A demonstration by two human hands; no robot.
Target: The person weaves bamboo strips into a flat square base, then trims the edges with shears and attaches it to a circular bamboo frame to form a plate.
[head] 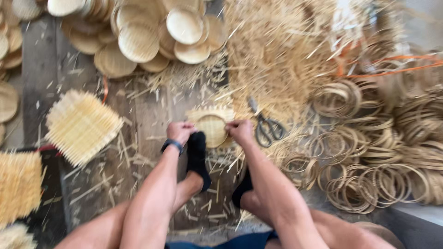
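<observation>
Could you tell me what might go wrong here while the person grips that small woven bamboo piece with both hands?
The scissors lie open-handled close to the right hand, so a slip could meet the blades. The loose splinters around the woven piece, gripped by left hand, may prick fingers or the socked foot.

Scissors (269, 128) lie on the floor (46, 64) amid straw scraps (277, 50). Bamboo rings (378, 157) pile at the right edge, finished round baskets (138, 37) along the top, a square woven mat (80, 125) left.
</observation>
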